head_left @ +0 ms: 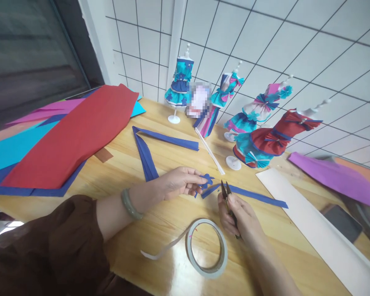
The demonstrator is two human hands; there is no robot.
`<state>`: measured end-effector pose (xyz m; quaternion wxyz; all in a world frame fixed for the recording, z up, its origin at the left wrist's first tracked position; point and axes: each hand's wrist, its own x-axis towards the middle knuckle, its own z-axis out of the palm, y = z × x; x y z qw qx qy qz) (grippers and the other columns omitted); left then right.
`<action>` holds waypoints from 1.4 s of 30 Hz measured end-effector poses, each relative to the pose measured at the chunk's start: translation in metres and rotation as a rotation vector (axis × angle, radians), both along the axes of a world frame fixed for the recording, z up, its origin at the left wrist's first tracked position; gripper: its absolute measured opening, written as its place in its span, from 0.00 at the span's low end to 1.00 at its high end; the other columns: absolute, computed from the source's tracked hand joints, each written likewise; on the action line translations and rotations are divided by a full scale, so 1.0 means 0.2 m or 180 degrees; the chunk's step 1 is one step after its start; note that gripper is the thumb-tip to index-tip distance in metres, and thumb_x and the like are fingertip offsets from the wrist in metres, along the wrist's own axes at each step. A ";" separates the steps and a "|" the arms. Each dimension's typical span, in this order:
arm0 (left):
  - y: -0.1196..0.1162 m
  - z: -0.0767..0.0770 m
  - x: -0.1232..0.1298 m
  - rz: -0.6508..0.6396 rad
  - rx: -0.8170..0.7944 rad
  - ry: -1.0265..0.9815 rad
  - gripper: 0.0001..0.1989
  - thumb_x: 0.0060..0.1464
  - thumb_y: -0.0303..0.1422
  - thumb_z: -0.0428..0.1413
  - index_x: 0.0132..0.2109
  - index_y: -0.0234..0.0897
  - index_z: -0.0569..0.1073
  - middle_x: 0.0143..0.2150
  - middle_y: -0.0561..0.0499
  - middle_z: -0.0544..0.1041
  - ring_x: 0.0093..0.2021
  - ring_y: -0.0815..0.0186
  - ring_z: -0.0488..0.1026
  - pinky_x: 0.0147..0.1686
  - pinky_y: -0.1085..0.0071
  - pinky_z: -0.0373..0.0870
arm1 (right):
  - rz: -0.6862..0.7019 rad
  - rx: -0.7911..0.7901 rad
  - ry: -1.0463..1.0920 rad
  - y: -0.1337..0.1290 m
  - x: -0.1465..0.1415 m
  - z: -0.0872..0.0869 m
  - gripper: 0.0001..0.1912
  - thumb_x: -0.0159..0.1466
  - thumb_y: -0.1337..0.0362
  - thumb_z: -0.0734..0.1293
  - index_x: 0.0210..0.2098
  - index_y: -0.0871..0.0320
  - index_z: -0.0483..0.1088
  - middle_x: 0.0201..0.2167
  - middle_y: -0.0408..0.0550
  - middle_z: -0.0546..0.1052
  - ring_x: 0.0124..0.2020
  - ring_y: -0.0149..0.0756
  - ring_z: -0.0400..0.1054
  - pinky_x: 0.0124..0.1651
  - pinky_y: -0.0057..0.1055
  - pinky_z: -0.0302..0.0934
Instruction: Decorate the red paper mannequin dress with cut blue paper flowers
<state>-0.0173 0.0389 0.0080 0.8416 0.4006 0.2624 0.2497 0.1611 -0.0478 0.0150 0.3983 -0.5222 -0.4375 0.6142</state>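
My left hand (182, 182) pinches a small dark blue flower-shaped cutout (207, 179) between thumb and fingers, above the wooden table. To its right, my right hand (239, 213) is closed around black thread snips (225, 193), whose two pointed blades stand slightly apart and aim away from me. The blades are near the cutout but do not touch it. Just beyond my hands lies a narrow blue strip (255, 195) on the tabletop. A roll of double-sided tape (189, 246) rests in front of my hands, a loose end trailing left.
Dress-clad mini mannequins stand along the back: a blue one (179, 82), others further right, and a red one (274, 135). Red sheets (80, 131) and coloured ones are stacked at left. A folded blue strip (146, 156), white paper (314, 230) and a dark phone-like object (342, 222) also lie here.
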 end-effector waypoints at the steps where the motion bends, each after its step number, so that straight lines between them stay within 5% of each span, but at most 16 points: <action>1: -0.01 0.00 0.01 -0.0009 -0.0034 0.0015 0.10 0.42 0.34 0.61 0.31 0.31 0.73 0.27 0.51 0.72 0.27 0.74 0.66 0.29 0.75 0.60 | -0.0099 0.0038 0.0007 0.00 -0.01 -0.01 0.18 0.58 0.48 0.62 0.32 0.58 0.60 0.12 0.31 0.52 0.10 0.20 0.41 0.12 0.21 0.39; 14: -0.11 -0.04 0.07 0.0028 0.0204 0.0292 0.12 0.42 0.37 0.61 0.30 0.31 0.73 0.25 0.54 0.69 0.24 0.76 0.62 0.27 0.75 0.56 | -0.0745 -0.0130 0.0177 0.02 -0.07 -0.03 0.17 0.51 0.55 0.70 0.26 0.57 0.60 0.07 0.29 0.51 0.07 0.19 0.40 0.11 0.20 0.36; 23: -0.08 0.02 0.05 -0.0050 -0.0006 0.0453 0.20 0.43 0.46 0.58 0.33 0.30 0.74 0.27 0.48 0.72 0.27 0.72 0.67 0.27 0.75 0.59 | -0.0525 -0.0111 0.0026 0.02 -0.05 -0.05 0.16 0.52 0.54 0.69 0.27 0.57 0.61 0.08 0.29 0.52 0.07 0.20 0.40 0.10 0.21 0.36; 33: -0.05 0.02 0.03 -0.0112 0.1047 0.1001 0.12 0.45 0.38 0.59 0.30 0.31 0.74 0.25 0.52 0.72 0.25 0.75 0.66 0.26 0.78 0.60 | -0.0165 0.0124 -0.0412 0.02 -0.05 -0.02 0.18 0.55 0.48 0.65 0.28 0.58 0.66 0.10 0.33 0.52 0.10 0.22 0.42 0.12 0.23 0.39; 38: -0.04 0.02 0.02 0.0267 0.0782 0.0668 0.12 0.44 0.38 0.60 0.29 0.31 0.73 0.24 0.53 0.71 0.24 0.75 0.64 0.27 0.77 0.59 | -0.0114 0.0073 0.0038 0.01 -0.02 -0.03 0.22 0.63 0.46 0.53 0.34 0.59 0.63 0.11 0.32 0.54 0.09 0.22 0.42 0.11 0.20 0.40; 42: -0.04 0.03 0.03 0.0453 0.0320 0.0240 0.13 0.41 0.37 0.62 0.29 0.29 0.73 0.26 0.51 0.71 0.26 0.73 0.65 0.29 0.75 0.60 | 0.0084 -0.0156 0.0276 0.01 -0.01 -0.04 0.21 0.63 0.47 0.53 0.32 0.59 0.63 0.10 0.32 0.54 0.07 0.20 0.41 0.09 0.19 0.40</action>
